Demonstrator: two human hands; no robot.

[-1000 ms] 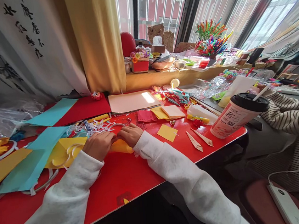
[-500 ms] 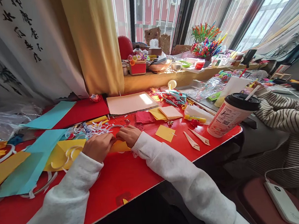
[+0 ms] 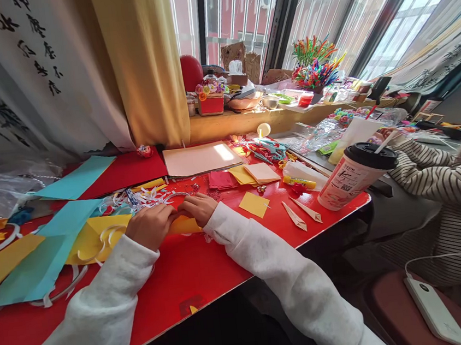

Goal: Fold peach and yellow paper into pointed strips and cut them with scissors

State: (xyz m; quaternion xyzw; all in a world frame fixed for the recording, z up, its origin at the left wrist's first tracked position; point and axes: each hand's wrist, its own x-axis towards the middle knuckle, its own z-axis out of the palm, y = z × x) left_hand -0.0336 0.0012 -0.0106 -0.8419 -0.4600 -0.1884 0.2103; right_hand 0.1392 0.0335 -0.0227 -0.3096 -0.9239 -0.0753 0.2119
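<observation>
Side by side over the red table (image 3: pixel 174 304), my left hand (image 3: pixel 150 226) and my right hand (image 3: pixel 198 207) nearly meet at the fingertips. Both have bent, closed fingers; what is pinched between them is too small and hidden to name. An orange paper (image 3: pixel 184 225) lies beneath and between them. Just behind the hands are white paper shreds (image 3: pixel 137 200) and a pale ring (image 3: pixel 175 196). A yellow square (image 3: pixel 254 204) and two folded cream paper cones (image 3: pixel 295 215) are to the right of my right hand.
A lidded paper cup (image 3: pixel 352 176) stands near the table's right edge. Blue sheets (image 3: pixel 54 262) and yellow paper (image 3: pixel 101 235) spread at left. Scissors (image 3: pixel 269 149) and a glue stick (image 3: pixel 299 181) lie farther back. A person in striped sleeves (image 3: pixel 424 174) sits at right; a power bank (image 3: pixel 434 305) rests nearby.
The camera view has shifted very slightly. Both hands keep nearly the same closed pose, with no clear movement of the papers.
</observation>
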